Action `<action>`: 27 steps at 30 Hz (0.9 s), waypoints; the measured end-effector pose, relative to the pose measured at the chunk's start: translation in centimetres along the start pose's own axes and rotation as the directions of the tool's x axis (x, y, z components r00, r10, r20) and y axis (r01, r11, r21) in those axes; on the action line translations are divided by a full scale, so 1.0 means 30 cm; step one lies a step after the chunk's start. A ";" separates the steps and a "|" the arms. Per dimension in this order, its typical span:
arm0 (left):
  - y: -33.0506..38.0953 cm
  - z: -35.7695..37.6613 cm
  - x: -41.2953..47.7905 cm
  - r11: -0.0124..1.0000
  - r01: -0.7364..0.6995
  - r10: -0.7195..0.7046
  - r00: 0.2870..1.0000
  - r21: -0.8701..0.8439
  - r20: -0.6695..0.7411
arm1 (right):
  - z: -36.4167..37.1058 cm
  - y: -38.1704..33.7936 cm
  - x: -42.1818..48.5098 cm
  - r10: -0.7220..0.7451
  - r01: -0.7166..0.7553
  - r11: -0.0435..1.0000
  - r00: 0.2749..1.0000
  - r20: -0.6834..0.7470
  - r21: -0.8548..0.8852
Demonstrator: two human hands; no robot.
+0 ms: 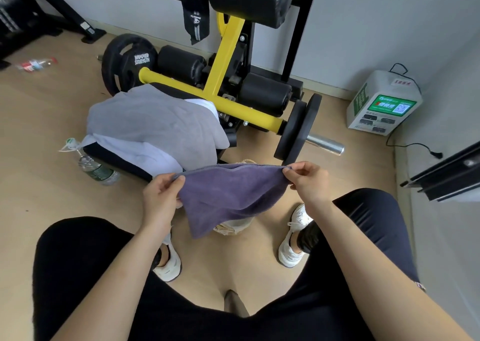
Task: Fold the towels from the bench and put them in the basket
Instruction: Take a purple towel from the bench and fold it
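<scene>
At eleven o'clock the worktop [111, 156] carries a grey towel [155, 120] draped over a white towel [140, 149]. At centre we hold the purple towel [228, 192] by its top edge: left hand [161, 197] at nine o'clock, right hand [309, 182] at three, fingers [179, 178] of both pinched on its corners. It hangs over the basket [233, 227], which is mostly hidden

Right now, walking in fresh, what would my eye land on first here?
The purple towel, held stretched by its top edge between the left hand and the right hand in the middle of the view. Behind it, a grey towel lies heaped on the bench. Further back, a bright yellow frame with black weight plates stands on the floor.
</scene>
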State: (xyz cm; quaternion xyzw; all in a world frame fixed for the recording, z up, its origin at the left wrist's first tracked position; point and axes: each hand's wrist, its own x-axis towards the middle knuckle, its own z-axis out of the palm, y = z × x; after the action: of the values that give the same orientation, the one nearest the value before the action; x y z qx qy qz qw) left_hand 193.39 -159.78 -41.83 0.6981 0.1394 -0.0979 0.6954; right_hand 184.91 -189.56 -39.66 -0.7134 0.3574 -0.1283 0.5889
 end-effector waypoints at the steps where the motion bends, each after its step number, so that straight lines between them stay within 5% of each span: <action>1: 0.000 0.010 -0.012 0.999 0.041 -0.041 0.999 -0.034 0.002 | 0.007 0.000 -0.010 0.018 -0.018 0.999 1.000 -0.003 0.029; 16: -0.027 0.206 -0.209 0.997 0.079 -0.082 0.974 0.020 0.212 | 0.151 0.003 -0.179 0.047 -0.088 0.985 0.964 0.263 0.145; 27: 0.000 0.217 -0.253 0.999 0.034 -0.040 0.936 0.024 0.349 | 0.178 0.009 -0.223 -0.246 0.303 0.938 0.924 0.293 -0.167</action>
State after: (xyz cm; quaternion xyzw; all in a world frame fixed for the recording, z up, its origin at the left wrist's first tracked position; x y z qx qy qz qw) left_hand 186.61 -166.73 -39.42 0.6729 0.0259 -0.2346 0.7011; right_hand 183.27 -181.15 -39.77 -0.8252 0.1821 -0.0740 0.5295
